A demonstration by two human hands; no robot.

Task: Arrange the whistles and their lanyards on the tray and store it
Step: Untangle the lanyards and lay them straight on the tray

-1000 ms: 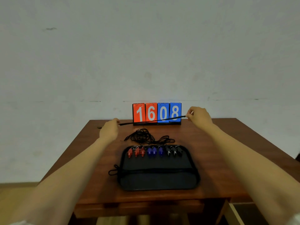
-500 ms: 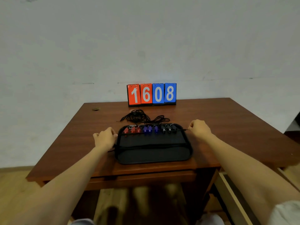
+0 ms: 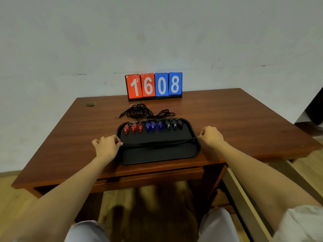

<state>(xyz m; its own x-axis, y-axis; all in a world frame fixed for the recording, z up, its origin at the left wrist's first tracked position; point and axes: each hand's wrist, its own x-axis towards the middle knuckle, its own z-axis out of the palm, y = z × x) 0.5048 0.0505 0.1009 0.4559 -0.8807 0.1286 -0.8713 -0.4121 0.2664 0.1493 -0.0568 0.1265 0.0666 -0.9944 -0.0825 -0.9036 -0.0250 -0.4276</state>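
A black plastic tray [image 3: 157,154] sits near the front edge of a brown wooden table [image 3: 244,119]. Its long side runs from left to right.

One long black cord [image 3: 157,143] lies flat across the middle of the tray, also running from left to right. It reaches from one short end of the tray to the other.

Nine small whistles lie in one row along the far side of the tray. There are three red whistles [image 3: 133,127] on the left, three blue whistles [image 3: 153,126] in the middle and three black whistles [image 3: 174,124] on the right. Each whistle lies long-ways from far to near, with its little ring at the far end.

The left hand [image 3: 106,145] rests at the left end of the tray. Its fingers are curled in and pinch the left end of the cord. The right hand [image 3: 212,137] rests at the right end of the tray, curled in the same way, and pinches the right end.

Just behind the tray lies one messy heap of black cords [image 3: 143,111]. How many are in it cannot be told. At the back of the table stands a flip score board [image 3: 153,85] with two red cards and two blue cards, reading 1608.
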